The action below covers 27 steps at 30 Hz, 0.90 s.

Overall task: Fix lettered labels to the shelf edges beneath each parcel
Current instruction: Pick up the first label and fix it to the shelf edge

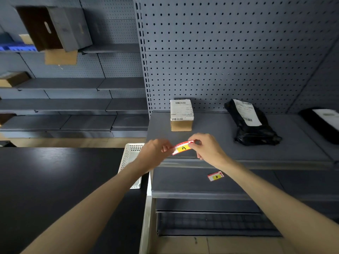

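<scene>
From my head camera, both my hands are up in front of the grey shelf [211, 125]. My left hand [156, 154] is blurred, its fingers curled shut on the left end of a red and yellow label [182, 147] marked "A". My right hand [206, 146] pinches the label's right end between thumb and forefinger, the other fingers loosely bent. The label is tilted, its right end higher, just above the shelf's near edge [256, 163].

Beyond it, on the shelf, a small cardboard box [181, 115] with a white shipping slip stands upright. A black plastic parcel [251, 123] lies to its right, and another dark parcel [322, 123] sits at the far right, cut off by the frame.

On the lower shelf [183, 182], a second label [216, 176] lies flat; I cannot read its letter. A white basket [131, 154] sits on the dark table [55, 180] to the left. Pegboard [229, 52] backs the shelving.
</scene>
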Tool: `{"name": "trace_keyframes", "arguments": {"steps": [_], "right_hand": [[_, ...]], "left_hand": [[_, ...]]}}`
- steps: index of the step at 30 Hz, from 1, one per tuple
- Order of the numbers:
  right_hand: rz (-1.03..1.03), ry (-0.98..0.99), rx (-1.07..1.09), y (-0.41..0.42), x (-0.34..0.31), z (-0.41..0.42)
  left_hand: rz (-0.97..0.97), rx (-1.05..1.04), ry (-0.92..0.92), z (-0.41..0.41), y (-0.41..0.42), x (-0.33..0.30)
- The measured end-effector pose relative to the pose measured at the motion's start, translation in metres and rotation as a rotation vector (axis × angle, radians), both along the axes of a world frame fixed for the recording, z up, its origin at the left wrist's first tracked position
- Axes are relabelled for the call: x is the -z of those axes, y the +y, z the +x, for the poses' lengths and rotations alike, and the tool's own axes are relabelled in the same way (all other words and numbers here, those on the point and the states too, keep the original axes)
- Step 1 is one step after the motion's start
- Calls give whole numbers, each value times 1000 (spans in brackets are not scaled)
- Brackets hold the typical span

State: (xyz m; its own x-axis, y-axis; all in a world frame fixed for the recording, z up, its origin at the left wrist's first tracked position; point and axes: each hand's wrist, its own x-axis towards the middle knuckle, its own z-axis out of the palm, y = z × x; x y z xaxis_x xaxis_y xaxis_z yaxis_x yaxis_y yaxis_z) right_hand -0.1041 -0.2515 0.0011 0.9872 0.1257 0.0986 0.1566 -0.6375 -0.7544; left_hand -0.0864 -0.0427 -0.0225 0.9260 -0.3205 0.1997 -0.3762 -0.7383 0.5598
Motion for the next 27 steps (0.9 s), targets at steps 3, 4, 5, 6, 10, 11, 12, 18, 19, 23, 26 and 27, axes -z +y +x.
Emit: {"name": "trace_keyframes", "arguments": {"steps": [3, 4, 5, 6, 10, 11, 12, 18, 19, 23, 26, 27], "right_hand": [[-14, -27, 22, -9, 7, -11], [-5, -36, 30, -10, 9, -14], [2, -43, 37, -11, 11, -16], [8, -48, 36, -11, 13, -18], [-3, -64, 20, -7, 19, -21], [-7, -68, 15, -6, 21, -21], [-13, -73, 9, -5, 23, -21], [-94, -92, -3, 7, 35, -10], [-123, -91, -9, 9, 38, -8], [-284, -94, -62, 16, 45, -7], [-340, -111, -66, 17, 45, -4], [-355, -112, -68, 17, 45, -3]], "left_hand": [[35, -68, -151, -25, -6, 26], [64, -73, -187, -33, -5, 34], [103, -69, -216, -40, -5, 43], [147, -62, -240, -45, -4, 50], [204, -79, -291, -54, -7, 63], [200, -91, -283, -56, -9, 64], [196, -100, -270, -56, -10, 64], [205, -80, -266, -58, -8, 64], [207, -75, -270, -59, -8, 64], [235, -75, -250, -57, -7, 62], [264, -68, -218, -51, -6, 59], [268, -69, -209, -49, -6, 58]]}}
